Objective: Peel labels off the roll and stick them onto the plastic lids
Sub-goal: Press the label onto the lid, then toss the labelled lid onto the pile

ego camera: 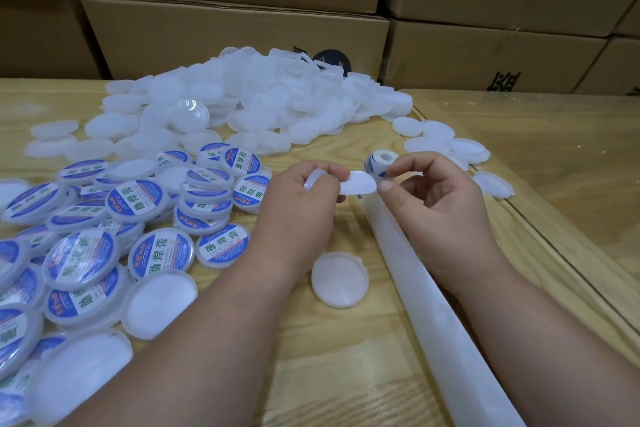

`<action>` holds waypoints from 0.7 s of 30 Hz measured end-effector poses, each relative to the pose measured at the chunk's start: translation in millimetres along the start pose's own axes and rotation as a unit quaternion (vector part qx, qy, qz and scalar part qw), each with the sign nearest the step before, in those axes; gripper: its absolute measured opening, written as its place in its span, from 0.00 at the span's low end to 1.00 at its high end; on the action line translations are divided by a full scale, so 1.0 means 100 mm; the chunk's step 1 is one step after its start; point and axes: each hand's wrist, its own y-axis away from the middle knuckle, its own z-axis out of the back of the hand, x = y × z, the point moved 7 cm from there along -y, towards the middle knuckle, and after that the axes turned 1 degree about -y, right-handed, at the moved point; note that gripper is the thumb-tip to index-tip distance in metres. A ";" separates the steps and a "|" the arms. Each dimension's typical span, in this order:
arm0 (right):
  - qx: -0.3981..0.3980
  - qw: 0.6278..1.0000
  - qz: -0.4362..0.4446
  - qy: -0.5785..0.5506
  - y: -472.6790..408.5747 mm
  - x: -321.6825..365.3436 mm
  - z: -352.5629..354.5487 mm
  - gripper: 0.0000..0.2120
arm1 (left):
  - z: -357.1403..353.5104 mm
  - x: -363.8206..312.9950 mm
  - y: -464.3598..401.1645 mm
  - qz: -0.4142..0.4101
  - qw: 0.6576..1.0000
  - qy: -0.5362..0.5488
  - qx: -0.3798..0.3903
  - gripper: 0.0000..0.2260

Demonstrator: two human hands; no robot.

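two hands, left (304, 198) gripping blank lid (358, 184), right (436, 198) pinching label roll (379, 163), labels "助焊膏"

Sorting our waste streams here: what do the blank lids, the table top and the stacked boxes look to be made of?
Blank lids: apparently translucent, milky, matte plastic; light shows through them.
Table top: looks like pale wood grain, whether solid or veneer is unclear, under a glossy clear sheet that reflects.
Stacked boxes: brown corrugated cardboard, matte, with folded seams.
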 end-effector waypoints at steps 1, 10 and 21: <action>0.003 1.000 0.008 0.007 0.00 0.01 0.00 0.08 | 0.00 0.00 0.00 -0.001 1.000 0.001 -0.002 0.10; 0.060 0.975 0.151 0.150 0.08 0.22 -0.13 0.18 | 0.04 -0.03 0.00 -0.004 0.999 0.039 -0.009 0.13; 0.018 0.982 0.138 0.127 0.08 0.23 -0.10 0.14 | -0.05 -0.03 -0.01 -0.034 0.996 0.068 0.054 0.10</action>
